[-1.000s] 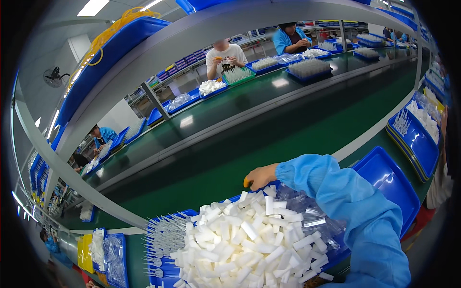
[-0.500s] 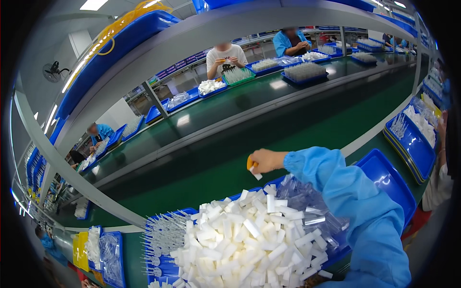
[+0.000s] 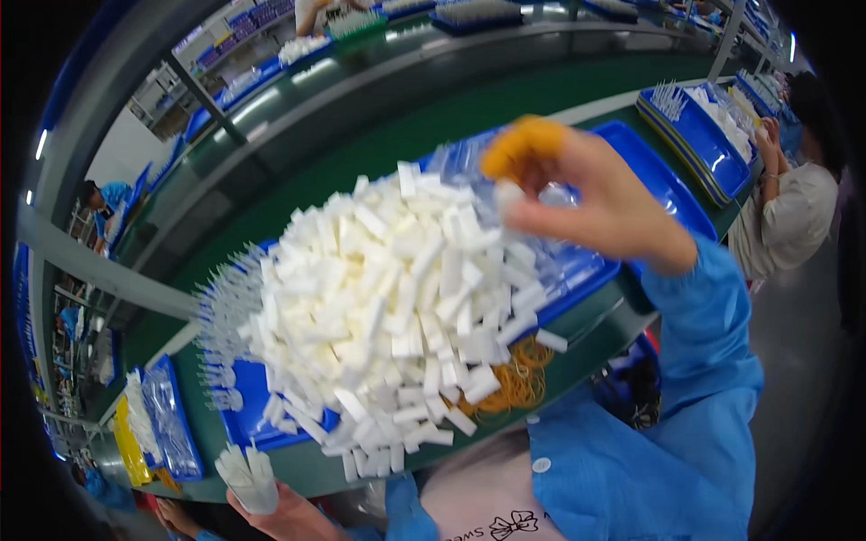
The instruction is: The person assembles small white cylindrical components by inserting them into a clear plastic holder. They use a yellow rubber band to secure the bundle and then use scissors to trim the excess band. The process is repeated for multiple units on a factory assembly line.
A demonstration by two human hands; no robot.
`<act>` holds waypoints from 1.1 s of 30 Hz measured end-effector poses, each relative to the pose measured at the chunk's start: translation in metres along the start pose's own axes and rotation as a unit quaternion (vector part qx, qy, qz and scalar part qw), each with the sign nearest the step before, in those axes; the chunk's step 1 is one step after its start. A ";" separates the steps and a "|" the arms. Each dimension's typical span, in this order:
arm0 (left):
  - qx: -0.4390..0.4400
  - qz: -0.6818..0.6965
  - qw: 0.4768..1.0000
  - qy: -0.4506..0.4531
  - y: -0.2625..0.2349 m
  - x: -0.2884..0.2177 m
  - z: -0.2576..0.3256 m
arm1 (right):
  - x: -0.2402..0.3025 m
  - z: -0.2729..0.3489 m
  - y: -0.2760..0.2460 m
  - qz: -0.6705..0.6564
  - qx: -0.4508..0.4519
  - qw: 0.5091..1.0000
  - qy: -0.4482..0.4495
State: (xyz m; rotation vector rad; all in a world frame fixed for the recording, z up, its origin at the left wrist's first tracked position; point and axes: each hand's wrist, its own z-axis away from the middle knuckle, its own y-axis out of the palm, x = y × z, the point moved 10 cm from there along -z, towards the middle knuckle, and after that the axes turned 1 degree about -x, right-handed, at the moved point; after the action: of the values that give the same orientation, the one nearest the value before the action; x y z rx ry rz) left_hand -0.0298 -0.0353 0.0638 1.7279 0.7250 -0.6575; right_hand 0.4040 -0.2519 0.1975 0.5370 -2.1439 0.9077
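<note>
My right hand [image 3: 586,194] hangs over the right side of a large heap of white foam blocks [image 3: 397,288], blurred by motion. Orange covers [image 3: 526,147] wrap its fingertips, and a whitish tip shows on the thumb. Thumb and fingers curve apart, with no held thing visible between them. Under it lie clear plastic sleeves [image 3: 573,261] in a blue tray. At the lower left my left hand [image 3: 284,518] grips a whitish, translucent cup-shaped bundle [image 3: 248,478] with white pieces standing up in it; part of the hand is hidden behind it.
Thin-stemmed clear pieces [image 3: 230,316] stand left of the heap in a blue tray [image 3: 253,406]. Orange rubber bands [image 3: 514,383] lie at the near edge. Another blue tray [image 3: 658,180] sits to the right, beyond it stacked trays [image 3: 695,144] and a co-worker [image 3: 789,203]. A green belt [image 3: 298,162] runs behind.
The view has tipped downward. My right hand has come back from over the green belt to the heap's right side; the white piece it held no longer shows. My left hand has come into view.
</note>
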 end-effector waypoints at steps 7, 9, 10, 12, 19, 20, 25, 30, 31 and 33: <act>0.150 0.007 0.987 -0.058 0.033 0.020 0.019 | -0.028 0.159 0.084 -0.007 -0.010 0.992 0.127; 0.178 -0.016 0.981 -0.080 0.045 0.022 0.030 | -0.027 0.172 0.110 0.051 0.005 0.995 0.085; 0.191 -0.015 0.978 -0.087 0.050 0.026 0.034 | -0.030 0.177 0.115 0.043 -0.001 0.995 0.095; 0.198 -0.053 0.976 -0.072 0.066 0.027 0.044 | -0.036 0.184 0.122 0.023 -0.012 0.994 0.110; 0.187 -0.070 0.976 -0.089 0.058 0.037 0.043 | -0.038 0.199 0.084 0.163 -0.129 0.974 0.087; 0.184 -0.070 0.976 -0.092 0.060 0.039 0.044 | -0.045 0.207 0.076 0.180 -0.145 0.968 0.093; 0.192 -0.081 0.973 -0.101 0.064 0.051 0.046 | -0.061 0.212 0.062 0.263 -0.116 0.943 0.168; 0.201 -0.088 0.970 -0.108 0.059 0.059 0.045 | -0.065 0.215 0.037 0.269 -0.154 0.933 0.184; 0.200 -0.091 0.969 -0.112 0.058 0.061 0.044 | -0.066 0.214 0.032 0.270 -0.161 0.932 0.180; 0.197 -0.103 0.969 -0.109 0.059 0.058 0.046 | -0.069 0.211 0.016 0.281 -0.182 0.928 0.166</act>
State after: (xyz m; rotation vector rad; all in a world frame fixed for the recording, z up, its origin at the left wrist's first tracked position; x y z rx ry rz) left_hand 0.0496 -0.0839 0.0469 1.9121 0.6537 -1.1806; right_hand 0.3405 -0.3917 0.0366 -0.4159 -2.0986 0.7862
